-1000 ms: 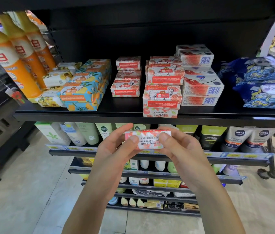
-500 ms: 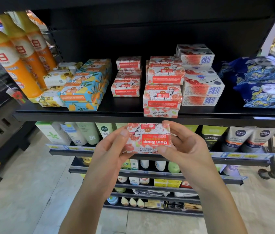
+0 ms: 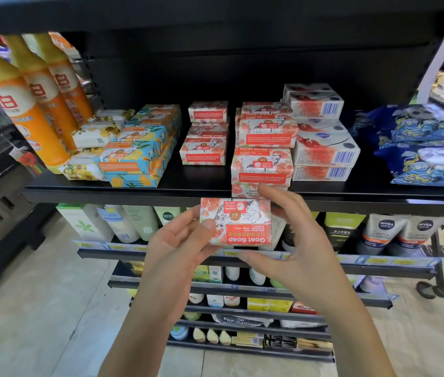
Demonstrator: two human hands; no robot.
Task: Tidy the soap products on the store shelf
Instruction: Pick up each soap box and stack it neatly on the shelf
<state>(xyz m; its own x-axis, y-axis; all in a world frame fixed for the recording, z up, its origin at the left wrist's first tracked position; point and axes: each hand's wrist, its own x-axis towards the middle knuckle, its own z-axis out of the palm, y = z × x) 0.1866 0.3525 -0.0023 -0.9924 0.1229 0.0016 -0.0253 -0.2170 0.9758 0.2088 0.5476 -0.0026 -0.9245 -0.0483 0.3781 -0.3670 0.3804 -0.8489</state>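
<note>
One soap box point(image 3: 238, 223), gripped by left hand point(image 3: 180, 248) and seemingly right hand point(image 3: 294, 240), hides lower-shelf tubes point(image 3: 344, 229)

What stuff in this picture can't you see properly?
All in the head view:
1. Bottom soap box of the front stack: mostly behind the held Goat Soap box and the right grip.
2. Orange bottles: tops hidden by the shelf above.
3. Lowest-shelf products: too small and blurry to name.
4. Whether the right grip really holds the Goat Soap box: its fingers go behind it.
</note>
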